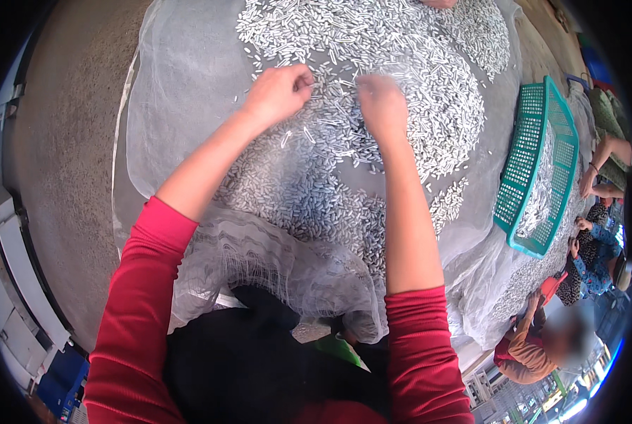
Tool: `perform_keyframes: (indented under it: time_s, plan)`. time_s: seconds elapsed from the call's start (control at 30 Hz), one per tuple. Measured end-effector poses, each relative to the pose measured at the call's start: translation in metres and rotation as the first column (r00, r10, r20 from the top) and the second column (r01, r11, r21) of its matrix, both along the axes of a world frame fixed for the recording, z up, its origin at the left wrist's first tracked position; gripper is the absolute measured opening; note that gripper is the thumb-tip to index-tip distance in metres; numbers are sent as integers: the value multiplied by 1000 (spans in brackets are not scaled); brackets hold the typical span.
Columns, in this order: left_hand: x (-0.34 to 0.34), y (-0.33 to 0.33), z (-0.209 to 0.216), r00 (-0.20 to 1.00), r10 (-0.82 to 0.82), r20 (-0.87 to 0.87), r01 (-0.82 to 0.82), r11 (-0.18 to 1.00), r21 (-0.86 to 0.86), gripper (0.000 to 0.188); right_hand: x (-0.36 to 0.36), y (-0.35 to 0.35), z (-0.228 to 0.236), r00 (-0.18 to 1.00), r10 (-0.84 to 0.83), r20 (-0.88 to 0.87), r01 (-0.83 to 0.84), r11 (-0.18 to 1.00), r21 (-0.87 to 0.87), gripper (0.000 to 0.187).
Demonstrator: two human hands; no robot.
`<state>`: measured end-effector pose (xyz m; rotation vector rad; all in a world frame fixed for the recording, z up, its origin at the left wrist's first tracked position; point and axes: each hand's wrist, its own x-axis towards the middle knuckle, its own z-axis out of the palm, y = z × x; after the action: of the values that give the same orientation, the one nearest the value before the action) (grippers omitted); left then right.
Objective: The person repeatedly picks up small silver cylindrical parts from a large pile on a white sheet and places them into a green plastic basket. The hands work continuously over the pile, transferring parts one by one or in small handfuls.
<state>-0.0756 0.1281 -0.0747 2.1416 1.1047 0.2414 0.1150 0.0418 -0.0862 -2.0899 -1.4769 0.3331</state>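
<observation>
White netting bunches along the near edge of the table. Left of the left hand, it lies flat and bare toward the left edge; on the right, a narrower bare strip ends at a green basket. Small silvery pieces spread from the near netting to between the hands. The left is curled inward, the right hand blurred; whether either grips a piece, I cannot tell. Beyond, a heap of pieces reaches farther.

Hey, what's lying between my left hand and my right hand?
In the head view, many small silvery pieces lie loosely scattered between your left hand and your right hand.
</observation>
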Motion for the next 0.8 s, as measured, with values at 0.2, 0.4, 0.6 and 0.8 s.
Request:
perform_keyframes:
  time_s: [0.2, 0.4, 0.6, 0.8]
  plan:
    - [-31, 25, 10, 902, 328, 282, -131, 829, -543, 24, 2, 24, -10, 999, 31, -25, -34, 988, -152, 19]
    - [-47, 33, 20, 864, 417, 282, 38, 505, -862, 42, 46, -7, 6, 237, -229, -944, 204, 962, -183, 23]
    - [-34, 31, 10, 822, 457, 340, 97, 476, -874, 19, 30, 43, 8, 971, -227, -74, 183, 908, -378, 31]
    - [-13, 22, -1, 977, 126, 171, -51, 921, -387, 22, 32, 47, 7, 955, -215, -202, 116, 903, -414, 24]
